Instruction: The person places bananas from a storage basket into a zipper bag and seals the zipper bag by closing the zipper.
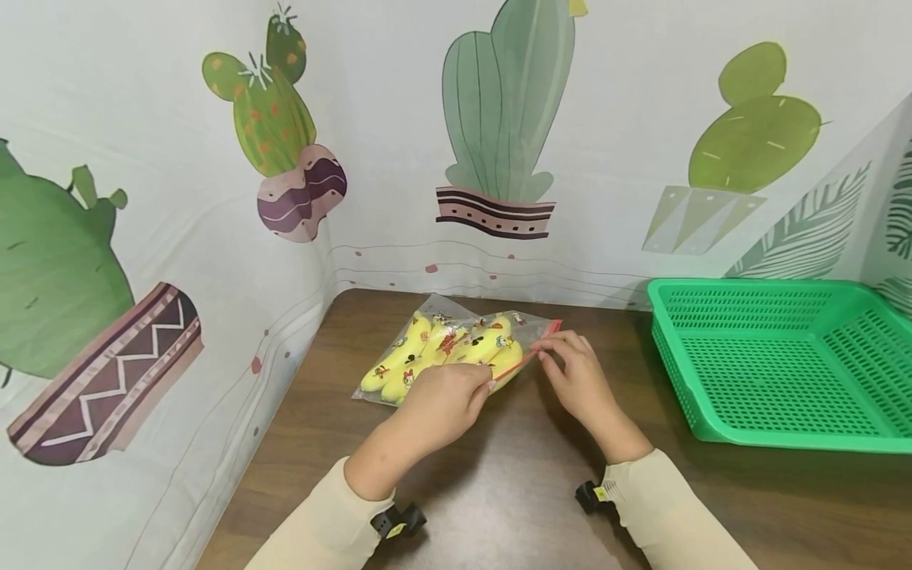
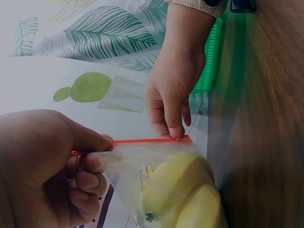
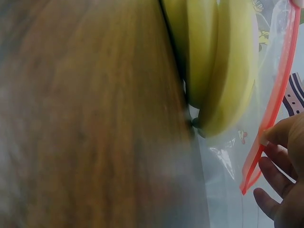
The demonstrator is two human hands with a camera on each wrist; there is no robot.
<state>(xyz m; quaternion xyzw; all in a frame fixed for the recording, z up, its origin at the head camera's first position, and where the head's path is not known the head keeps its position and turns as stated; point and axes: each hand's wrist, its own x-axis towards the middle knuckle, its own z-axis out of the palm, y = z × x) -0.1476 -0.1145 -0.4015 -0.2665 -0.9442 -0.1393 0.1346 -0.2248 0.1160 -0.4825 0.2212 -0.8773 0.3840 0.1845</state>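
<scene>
A clear zip bag printed with small cartoon figures lies on the table, several yellow bananas inside it. Its red zip strip faces my hands. My left hand pinches the strip near one end between thumb and fingers, as the left wrist view also shows. Near the other end, my right hand pinches the strip with thumb and forefinger. In the right wrist view the remaining fingers of the right hand are loosely bent beside the bag's corner. Whether the zip is sealed along its length I cannot tell.
A green plastic basket with perforated walls stands to the right of my right hand. Behind the brown wooden table hangs a white cloth printed with cacti. A black strap device sits on each wrist.
</scene>
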